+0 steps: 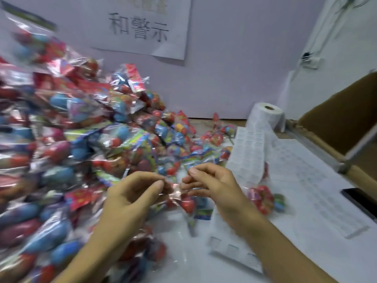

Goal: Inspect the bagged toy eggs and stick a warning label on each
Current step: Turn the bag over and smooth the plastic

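Left hand (134, 193): fingers curled, pinching the top edge of a bagged toy egg (186, 203). Right hand (212, 184): fingers curled, pinching the same edge from the other side. Both forearms reach forward over the worktop (183, 252). Bag hangs between the hands, beside the heap of bagged eggs (81, 139) and label strip (247, 158).

Pale wall (234, 58), taped paper sign (142, 27), white table (183, 252)

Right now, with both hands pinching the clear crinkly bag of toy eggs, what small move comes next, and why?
Probably free the right hand and reach to the white label strip trailing from the white label roll. The left hand also pinches the clear crinkly bag, and no label shows on the bag, though blur limits certainty.
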`<state>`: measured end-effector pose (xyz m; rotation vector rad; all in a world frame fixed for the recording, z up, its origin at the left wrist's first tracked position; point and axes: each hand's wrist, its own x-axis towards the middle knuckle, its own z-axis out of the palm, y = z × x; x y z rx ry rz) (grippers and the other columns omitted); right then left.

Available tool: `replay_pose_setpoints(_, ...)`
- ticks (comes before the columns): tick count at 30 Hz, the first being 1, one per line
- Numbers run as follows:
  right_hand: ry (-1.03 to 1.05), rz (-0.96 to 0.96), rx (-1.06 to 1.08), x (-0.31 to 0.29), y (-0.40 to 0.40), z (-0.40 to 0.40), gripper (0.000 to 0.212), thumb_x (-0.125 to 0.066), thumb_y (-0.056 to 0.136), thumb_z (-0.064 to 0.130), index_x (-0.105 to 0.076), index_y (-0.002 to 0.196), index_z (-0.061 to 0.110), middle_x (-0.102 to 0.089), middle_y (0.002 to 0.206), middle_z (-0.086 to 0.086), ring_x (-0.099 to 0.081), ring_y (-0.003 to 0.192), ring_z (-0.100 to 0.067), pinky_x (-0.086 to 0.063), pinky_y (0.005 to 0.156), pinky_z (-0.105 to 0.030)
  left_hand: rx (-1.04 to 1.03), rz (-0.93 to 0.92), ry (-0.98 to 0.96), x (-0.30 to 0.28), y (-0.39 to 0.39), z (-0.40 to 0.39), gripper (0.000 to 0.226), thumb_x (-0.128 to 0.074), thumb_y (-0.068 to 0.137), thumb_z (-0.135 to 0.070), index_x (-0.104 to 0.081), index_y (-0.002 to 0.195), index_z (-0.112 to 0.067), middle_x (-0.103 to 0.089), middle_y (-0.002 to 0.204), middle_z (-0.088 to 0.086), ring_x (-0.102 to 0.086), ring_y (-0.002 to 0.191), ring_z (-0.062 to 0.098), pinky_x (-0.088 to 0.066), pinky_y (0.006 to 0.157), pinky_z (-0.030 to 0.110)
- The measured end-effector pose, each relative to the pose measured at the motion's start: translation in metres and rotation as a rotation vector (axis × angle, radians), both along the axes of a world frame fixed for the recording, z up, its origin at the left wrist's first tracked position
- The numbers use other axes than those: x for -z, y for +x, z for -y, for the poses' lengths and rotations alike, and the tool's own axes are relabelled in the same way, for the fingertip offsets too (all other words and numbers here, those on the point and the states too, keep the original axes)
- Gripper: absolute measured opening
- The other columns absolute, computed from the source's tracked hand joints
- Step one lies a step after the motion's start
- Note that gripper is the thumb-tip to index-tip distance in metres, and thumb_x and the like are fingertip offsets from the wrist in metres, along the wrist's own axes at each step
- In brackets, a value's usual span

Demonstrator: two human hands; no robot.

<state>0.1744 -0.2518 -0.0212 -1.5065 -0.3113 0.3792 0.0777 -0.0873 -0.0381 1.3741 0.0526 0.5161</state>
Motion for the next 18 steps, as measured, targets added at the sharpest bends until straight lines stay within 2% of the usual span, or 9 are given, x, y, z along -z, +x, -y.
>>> replay_pose_setpoints(3,-0.008,0.047,-0.058,0.002,-0.007,-0.031,0.005,-0.065,0.096,0.005,-0.070,0.097,0.004,-0.077,0.085,-0.011,-0.074,0.077,-0.022,-0.059,0.064,-0.026,-0.006,0.009,-0.020,-0.002,0.000,-0.007,0.013,-0.069,0.077,-0.016,-0.077,0.084,-0.008,-0.077,0.085,0.017,-0.076,0.082,0.030,-0.063,0.075,0.032)
replay_pose_setpoints(6,-0.327,0.359,-0.008,0.010,-0.006,-0.042,0.014,-0.071,0.092,0.013,-0.073,0.104,0.019,-0.075,0.099,0.005,-0.071,0.095,-0.017,-0.056,0.079,-0.022,-0.038,0.029,-0.068,-0.010,-0.002,-0.012,0.019,-0.067,0.079,-0.014,-0.072,0.092,-0.001,-0.077,0.086,0.017,-0.077,0.080,0.027,-0.060,0.071,0.026)
replay_pose_setpoints(7,-0.492,0.512,-0.006,0.013,-0.006,-0.043,0.021,-0.074,0.090,0.023,-0.072,0.111,0.023,-0.069,0.112,0.010,-0.064,0.108,-0.013,-0.052,0.090,-0.022,-0.064,0.045,-0.072,-0.012,-0.003,-0.016,0.019,-0.067,0.081,-0.014,-0.070,0.094,-0.001,-0.076,0.086,0.017,-0.077,0.080,0.028,-0.060,0.071,0.026)
replay_pose_setpoints(8,-0.668,0.639,-0.039,0.016,-0.006,-0.043,0.037,-0.075,0.087,0.039,-0.069,0.121,0.027,-0.060,0.126,0.013,-0.053,0.122,-0.010,-0.044,0.103,-0.026,-0.090,0.060,-0.087,-0.014,-0.003,-0.019,0.017,-0.067,0.084,-0.012,-0.069,0.096,-0.001,-0.076,0.086,0.017,-0.077,0.080,0.030,-0.061,0.071,0.027)
replay_pose_setpoints(10,-0.909,0.685,-0.165,0.021,-0.006,-0.040,0.074,-0.067,0.077,0.071,-0.054,0.141,0.036,-0.041,0.143,0.019,-0.030,0.138,-0.008,-0.028,0.117,-0.035,-0.154,0.064,-0.103,-0.014,-0.003,-0.029,0.006,-0.065,0.092,-0.005,-0.068,0.096,-0.002,-0.075,0.085,0.014,-0.076,0.080,0.030,-0.061,0.072,0.030)
replay_pose_setpoints(11,-0.929,0.650,-0.228,0.020,-0.006,-0.037,0.084,-0.064,0.071,0.078,-0.049,0.144,0.039,-0.038,0.145,0.022,-0.029,0.139,-0.005,-0.027,0.118,-0.034,-0.188,0.056,-0.097,-0.013,-0.002,-0.032,0.006,-0.063,0.094,-0.001,-0.068,0.095,-0.004,-0.075,0.084,0.012,-0.076,0.079,0.028,-0.061,0.073,0.030)
replay_pose_setpoints(13,-0.833,0.610,-0.305,0.018,-0.001,-0.028,0.083,-0.073,0.068,0.072,-0.051,0.141,0.042,-0.046,0.138,0.026,-0.041,0.130,0.002,-0.034,0.110,-0.021,-0.238,0.022,-0.071,-0.012,-0.003,-0.037,0.010,-0.063,0.096,0.000,-0.069,0.093,-0.007,-0.075,0.084,0.010,-0.075,0.079,0.025,-0.061,0.073,0.030)
replay_pose_setpoints(15,-0.769,0.612,-0.297,0.014,0.002,-0.019,0.070,-0.086,0.070,0.052,-0.056,0.133,0.045,-0.052,0.125,0.033,-0.049,0.116,0.012,-0.035,0.094,-0.004,-0.254,-0.014,-0.031,-0.011,-0.003,-0.039,0.005,-0.070,0.094,-0.008,-0.071,0.091,-0.011,-0.075,0.086,0.009,-0.074,0.081,0.024,-0.062,0.071,0.032)
replay_pose_setpoints(18,-0.735,0.619,-0.205,0.015,0.003,-0.011,0.058,-0.088,0.074,0.028,-0.063,0.126,0.039,-0.054,0.116,0.036,-0.047,0.106,0.026,-0.034,0.083,0.005,-0.284,-0.051,0.101,-0.008,-0.004,-0.036,0.006,-0.068,0.087,-0.022,-0.072,0.087,-0.018,-0.073,0.086,0.006,-0.069,0.078,0.023,-0.059,0.066,0.028)
